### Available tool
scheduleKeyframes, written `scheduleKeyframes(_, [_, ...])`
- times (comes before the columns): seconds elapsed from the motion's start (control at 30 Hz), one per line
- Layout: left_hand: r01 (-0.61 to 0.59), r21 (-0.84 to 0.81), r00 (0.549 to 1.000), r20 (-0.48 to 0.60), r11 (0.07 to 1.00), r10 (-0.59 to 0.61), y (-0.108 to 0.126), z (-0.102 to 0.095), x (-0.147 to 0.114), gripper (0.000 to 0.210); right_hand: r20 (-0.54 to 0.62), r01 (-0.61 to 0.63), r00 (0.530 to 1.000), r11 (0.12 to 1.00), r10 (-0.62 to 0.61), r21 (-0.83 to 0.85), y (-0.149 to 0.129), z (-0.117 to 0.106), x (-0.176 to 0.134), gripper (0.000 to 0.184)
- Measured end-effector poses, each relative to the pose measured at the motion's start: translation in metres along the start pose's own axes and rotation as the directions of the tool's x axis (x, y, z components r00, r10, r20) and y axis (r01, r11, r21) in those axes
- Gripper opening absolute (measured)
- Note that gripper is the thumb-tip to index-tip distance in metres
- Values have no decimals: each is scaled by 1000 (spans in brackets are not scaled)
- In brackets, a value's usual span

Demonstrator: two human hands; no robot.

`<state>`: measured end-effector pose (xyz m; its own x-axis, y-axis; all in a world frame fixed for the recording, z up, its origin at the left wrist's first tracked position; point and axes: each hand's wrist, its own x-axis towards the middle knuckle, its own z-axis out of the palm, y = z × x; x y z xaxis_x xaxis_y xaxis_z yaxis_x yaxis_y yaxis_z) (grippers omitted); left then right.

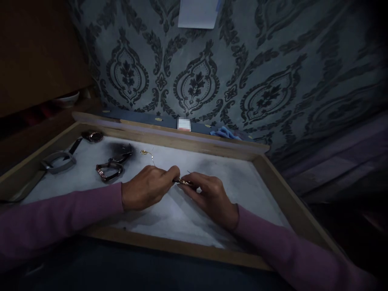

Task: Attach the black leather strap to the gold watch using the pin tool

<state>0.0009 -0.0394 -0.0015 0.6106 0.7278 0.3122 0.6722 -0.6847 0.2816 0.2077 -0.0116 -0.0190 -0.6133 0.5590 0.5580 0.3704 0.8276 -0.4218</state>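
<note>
Near the middle of the wooden tray [188, 247], both hands meet around a small shiny gold-coloured metal piece with a dark part [183, 182]. Its exact kind is hard to make out in the dim light. My left hand [151, 186] is closed, pinching its left end between thumb and curled fingers. From the other side, my right hand [210, 194] grips the right end between thumb and fingertips. Just beyond my left hand lies a thin gold chain [146, 152] on the white tray bottom. A rose-gold and dark wristwatch [109, 173] rests left of that hand.
At the tray's left are a grey-banded watch [59, 162], a dark watch [94, 136] and a black item [121, 154]. Behind the rim, a blue cloth [226, 132] and a small white box [184, 124] stand before the patterned wall [197, 81].
</note>
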Motion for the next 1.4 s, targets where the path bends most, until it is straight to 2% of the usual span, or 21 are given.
scheduleKeyframes(0.2, [32,-6,999,-44,999,-32,6,3,0,9,7,137,991,983,-137,-118,-2,-2,-1,16])
scheduleKeyframes(0.37, [14,-63,997,-78,998,-19,5,6,-1,9,-1,82,997,995,-82,-55,-5,-2,0,14])
scheduleKeyframes(0.53, [0,-50,996,-89,999,-4,4,9,-1,10,8,-10,1000,998,9,62,-7,-2,2,13])
scheduleKeyframes(0.73, [-15,-161,991,-137,987,-8,6,3,3,10,-4,20,1000,998,-20,60,-3,-4,3,13])
scheduleKeyframes(0.87, [31,-313,993,-97,949,-64,6,-3,5,9,-15,99,995,995,-99,-2,1,-6,3,12])
scheduleKeyframes(1.07, [172,-508,983,30,844,-183,2,-7,9,14,72,151,986,989,-150,-5,7,-7,2,12])
scheduleKeyframes(1.23, [203,-431,977,25,879,-213,-4,-4,12,14,113,163,980,987,-162,-3,8,-6,2,13])
scheduleKeyframes(1.4, [189,-404,982,51,895,-184,-6,-1,12,11,86,111,990,994,-109,-19,8,-3,1,8])
